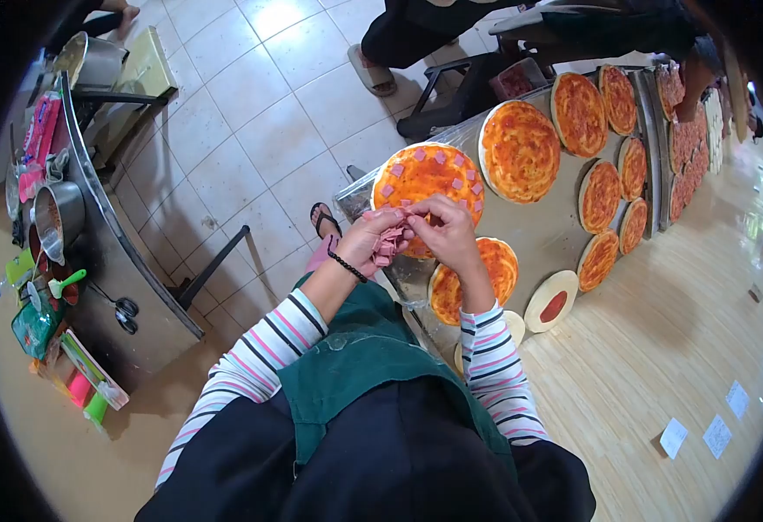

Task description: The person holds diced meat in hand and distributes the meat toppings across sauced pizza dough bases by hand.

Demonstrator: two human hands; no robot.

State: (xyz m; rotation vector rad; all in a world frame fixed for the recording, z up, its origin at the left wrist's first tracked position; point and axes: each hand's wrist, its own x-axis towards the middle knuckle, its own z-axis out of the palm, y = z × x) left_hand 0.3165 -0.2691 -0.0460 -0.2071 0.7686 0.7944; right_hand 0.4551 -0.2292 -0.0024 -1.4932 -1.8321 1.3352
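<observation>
Ham pieces [388, 247] cupped in left hand [366, 238], pinched by right hand [453, 237], tub [517, 81] of pinkish contents

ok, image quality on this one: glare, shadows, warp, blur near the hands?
Head view: fisheye warp bows the left-side table, corners go black; glare washes out tiled floor at the top; soft shadow on the wood-patterned floor at right; hands, left and right, fairly clear, but the pink pieces too small to separate fully.
</observation>
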